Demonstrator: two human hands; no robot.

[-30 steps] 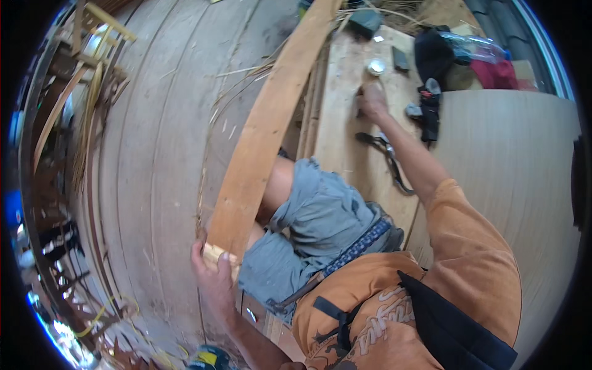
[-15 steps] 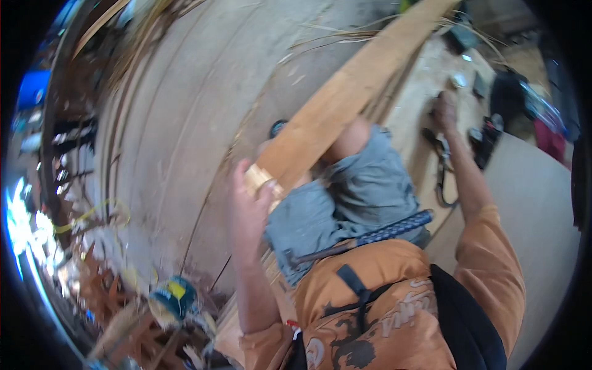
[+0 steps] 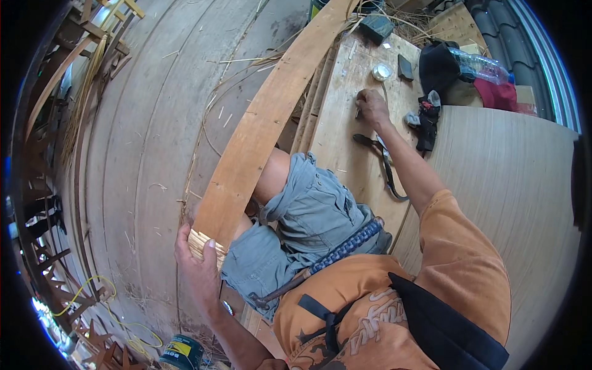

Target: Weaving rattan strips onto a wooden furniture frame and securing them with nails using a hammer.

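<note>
A long brown wooden board lies slantwise over my thighs, small nails or pegs dotting its face. Its near end carries a band of pale cane strips. My left hand is closed round this end, thumb on the strips. Over the wooden bench on the right, my right hand has its fingers pinched together. A small dark bit shows beneath them, too little to name. Beside that hand are a round shiny tin and a black-handled cutting tool. A hammer with a blue wrapped handle rests across my lap.
A dark green block and a flat dark piece sit on the bench. Beyond are a clear plastic bottle and dark cloth. Wooden frames stand at left; a green bucket is at lower left.
The view has swung and sharpened, so the board, bench and both hands appear farther left. My left hand still grips the board's end; my right hand stays near the tin.
</note>
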